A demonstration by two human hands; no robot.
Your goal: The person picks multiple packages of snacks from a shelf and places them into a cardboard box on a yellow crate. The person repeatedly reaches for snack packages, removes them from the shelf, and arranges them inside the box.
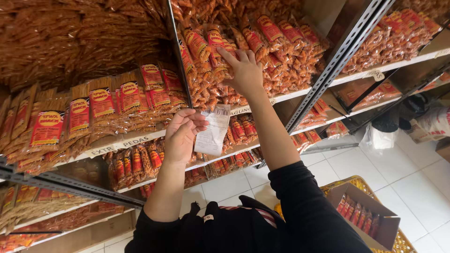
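We note metal shelving (328, 70) packed with upright clear snack packets, labels outward for picking. Lower right, an open cardboard box (370, 220) holds a row of red-labelled packets. Right hand (244, 72), fingers spread, touches a snack packet (216, 49) on the upper shelf. Left hand (180, 136) pinches a paper slip (213, 131) at reading height.

The right hand (243, 70) covers part of a snack bag (219, 49), so its grip cannot be judged. The slip (213, 131) in the left hand (180, 136) carries print too small to read. The picture's bottom edge cuts the box (370, 218)
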